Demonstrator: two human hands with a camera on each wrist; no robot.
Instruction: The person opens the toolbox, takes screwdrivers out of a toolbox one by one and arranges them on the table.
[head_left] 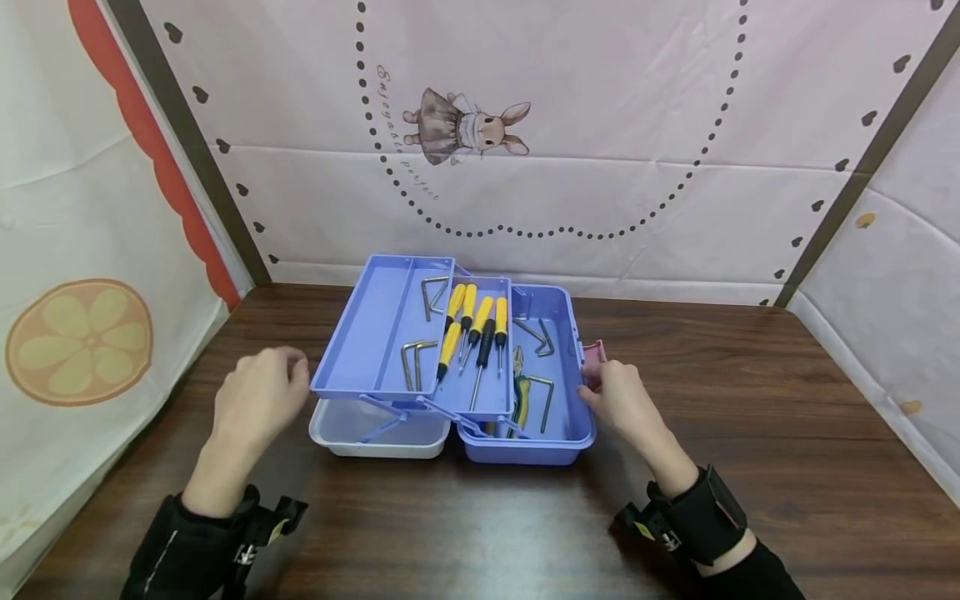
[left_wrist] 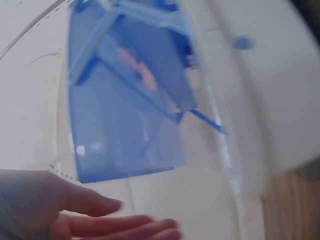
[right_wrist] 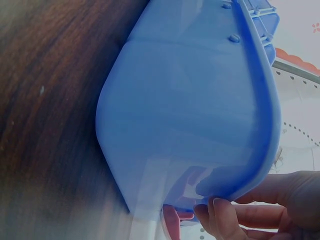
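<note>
A blue toolbox [head_left: 587, 429] stands unfolded on the table, its two upper trays swung out to the left. Yellow-handled screwdrivers [head_left: 481, 321] and one with a black handle [head_left: 486, 342] lie in the middle tray. Hex keys [head_left: 417, 358] rest in the left tray, with more in the base beside green-and-yellow pliers [head_left: 521, 392]. My right hand [head_left: 624, 398] holds the base's right rim beside a pink latch [head_left: 594, 352], fingertips [right_wrist: 222, 212] on the outer wall. Off the left tray's edge, my left hand [head_left: 262, 392] hangs with loosely bent fingers, holding nothing.
A whitish translucent lid [head_left: 378, 447] sits under the raised left tray. Blue hinge arms [head_left: 442, 410] link trays and base along the front. The brown wooden table [head_left: 390, 533] is bounded by printed cloth walls [head_left: 600, 108] at the back and sides.
</note>
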